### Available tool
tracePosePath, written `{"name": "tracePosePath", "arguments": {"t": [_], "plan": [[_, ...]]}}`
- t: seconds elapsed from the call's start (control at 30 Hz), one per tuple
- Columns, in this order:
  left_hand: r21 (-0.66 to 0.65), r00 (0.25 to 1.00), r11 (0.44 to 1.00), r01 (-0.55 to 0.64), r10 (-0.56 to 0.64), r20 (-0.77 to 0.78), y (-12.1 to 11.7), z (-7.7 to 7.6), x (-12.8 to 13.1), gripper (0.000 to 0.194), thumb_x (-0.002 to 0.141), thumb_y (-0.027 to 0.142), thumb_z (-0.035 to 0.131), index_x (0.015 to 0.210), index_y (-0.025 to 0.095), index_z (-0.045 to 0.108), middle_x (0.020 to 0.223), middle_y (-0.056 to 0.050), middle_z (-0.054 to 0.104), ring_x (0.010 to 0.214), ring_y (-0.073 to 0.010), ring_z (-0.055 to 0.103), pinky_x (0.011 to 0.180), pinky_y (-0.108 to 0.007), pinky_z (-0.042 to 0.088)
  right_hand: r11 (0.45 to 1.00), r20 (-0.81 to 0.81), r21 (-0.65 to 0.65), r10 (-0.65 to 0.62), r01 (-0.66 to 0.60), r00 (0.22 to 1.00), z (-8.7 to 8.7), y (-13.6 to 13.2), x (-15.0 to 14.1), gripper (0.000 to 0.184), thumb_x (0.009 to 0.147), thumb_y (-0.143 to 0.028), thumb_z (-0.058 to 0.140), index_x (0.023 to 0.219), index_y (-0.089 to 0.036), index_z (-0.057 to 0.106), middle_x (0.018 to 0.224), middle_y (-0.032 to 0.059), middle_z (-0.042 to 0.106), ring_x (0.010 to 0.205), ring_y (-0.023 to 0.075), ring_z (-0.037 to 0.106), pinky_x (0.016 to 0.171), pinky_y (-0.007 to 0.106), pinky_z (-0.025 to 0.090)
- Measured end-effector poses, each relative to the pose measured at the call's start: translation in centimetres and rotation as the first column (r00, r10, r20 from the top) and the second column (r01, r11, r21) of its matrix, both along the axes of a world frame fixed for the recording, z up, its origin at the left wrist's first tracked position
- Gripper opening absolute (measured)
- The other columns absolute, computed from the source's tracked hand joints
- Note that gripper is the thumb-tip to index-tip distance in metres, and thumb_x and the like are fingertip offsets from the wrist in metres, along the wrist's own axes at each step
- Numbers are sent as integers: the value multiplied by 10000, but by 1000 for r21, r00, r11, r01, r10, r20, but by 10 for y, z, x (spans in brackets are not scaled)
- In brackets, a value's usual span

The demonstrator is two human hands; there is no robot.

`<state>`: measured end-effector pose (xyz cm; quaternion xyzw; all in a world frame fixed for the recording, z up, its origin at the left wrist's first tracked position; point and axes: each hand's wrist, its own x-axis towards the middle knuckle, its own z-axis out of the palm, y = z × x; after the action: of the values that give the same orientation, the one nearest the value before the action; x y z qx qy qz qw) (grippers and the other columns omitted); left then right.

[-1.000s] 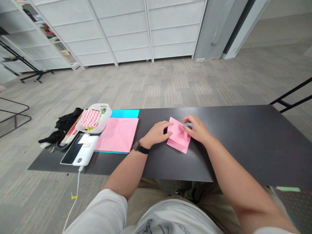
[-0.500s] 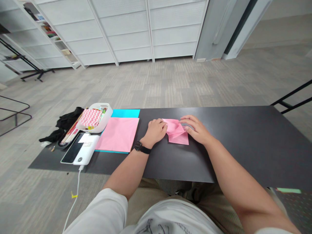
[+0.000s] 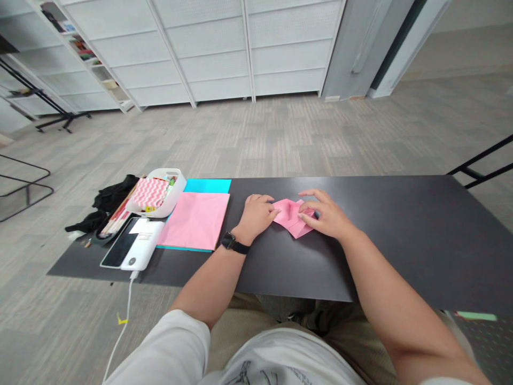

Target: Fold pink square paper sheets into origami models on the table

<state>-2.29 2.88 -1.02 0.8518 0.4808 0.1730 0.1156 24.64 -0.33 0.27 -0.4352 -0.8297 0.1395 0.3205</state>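
Note:
A folded piece of pink paper (image 3: pixel 292 216) lies on the dark table between my two hands, turned so one corner points toward me. My left hand (image 3: pixel 257 215), wearing a black watch on its wrist, has its fingers curled at the left corner, with thumb and fingertips closed on that edge. From the other side, my right hand (image 3: pixel 323 214) grips the right part of the paper between thumb and fingers, its index finger raised. The right fingers partly cover the folds there.
On the left lie a stack of pink sheets (image 3: pixel 196 220) over blue ones (image 3: pixel 208 185), a white basket (image 3: pixel 176 195) holding a zigzag-patterned packet, a phone (image 3: pixel 120 248), a white power bank (image 3: pixel 143 251) with a cable, and a black pouch (image 3: pixel 104 235) with pencils.
The pink paper has turned, its near edge going from straight to a corner pointing at me. My right fingers have moved further in over its right side. The left hand has barely shifted.

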Motion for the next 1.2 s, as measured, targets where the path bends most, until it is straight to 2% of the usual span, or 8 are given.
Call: {"name": "tracePosePath", "arguments": {"t": [0.1, 0.2, 0.3, 0.43, 0.73, 0.97, 1.07, 1.2], "plan": [[15, 999, 1000, 23, -24, 30, -1, -1, -1, 164, 949, 291, 732, 1087, 273, 819, 1427, -62, 658, 1316, -289, 578, 1208, -523, 401, 1000, -13, 8, -7, 7, 1000, 0, 0, 0, 104, 957, -314, 677, 1004, -288, 767, 1361, 106, 651, 1314, 330, 616, 1153, 574, 481], [14, 995, 995, 98, -98, 30, -4, 2, -2, 389, 947, 197, 685, 1303, 333, 764, 1583, -68, 533, 1451, -295, 501, 1259, -544, 367, 1000, -29, 25, -4, 5, 1000, 1, 0, -1, 137, 971, -318, 671, 1068, -294, 763, 1357, 110, 650, 1312, 322, 618, 1155, 566, 486], [-27, 988, 988, 150, -151, -26, -6, 3, -4, 526, 942, 142, 626, 1407, 373, 710, 1689, -67, 424, 1551, -327, 404, 1306, -642, 270, 999, -37, 35, 7, -5, 999, 0, 0, -1, 164, 976, -322, 673, 1109, -303, 766, 1375, 110, 640, 1329, 325, 607, 1165, 574, 481], [-82, 987, 988, 133, -139, -83, -7, 1, -5, 546, 932, 155, 598, 1426, 365, 697, 1715, -73, 403, 1579, -352, 366, 1304, -715, 229, 999, -25, 32, 18, -17, 1000, -2, 0, 0, 163, 974, -315, 675, 1098, -315, 780, 1395, 99, 632, 1336, 328, 603, 1175, 582, 472], [-98, 988, 989, 111, -120, -93, -7, 1, -2, 544, 908, 191, 611, 1434, 310, 682, 1678, -120, 457, 1553, -370, 406, 1292, -735, 242, 999, 1, 45, 16, -16, 1000, 1, -1, 0, 109, 981, -311, 677, 1023, -297, 776, 1382, 104, 640, 1326, 318, 615, 1152, 561, 485], [-40, 978, 977, 209, -208, 20, -3, 3, -1, 415, 897, 148, 621, 1274, 264, 750, 1617, -79, 538, 1481, -292, 508, 1327, -583, 285, 999, 25, 43, -16, 15, 1000, -7, 3, 2, 84, 976, -291, 675, 959, -283, 757, 1370, 104, 642, 1325, 319, 608, 1153, 573, 479], [-35, 959, 963, 266, -260, 115, -1, 1, 0, 384, 902, 100, 582, 1230, 246, 718, 1477, -73, 657, 1391, -248, 593, 1285, -508, 376, 999, 16, 36, -34, 33, 999, -10, 5, 3, 85, 970, -281, 670, 957, -279, 754, 1360, 104, 644, 1307, 316, 617, 1146, 567, 487], [-85, 948, 966, 246, -221, 229, -5, 5, 2, 355, 973, 131, 548, 1306, 223, 626, 1347, -78, 731, 1256, -229, 683, 1133, -400, 519, 997, 10, 23, -70, 70, 997, -12, 7, 3, 93, 954, -272, 668, 938, -273, 759, 1335, 107, 650, 1291, 321, 625, 1130, 562, 500]]}}
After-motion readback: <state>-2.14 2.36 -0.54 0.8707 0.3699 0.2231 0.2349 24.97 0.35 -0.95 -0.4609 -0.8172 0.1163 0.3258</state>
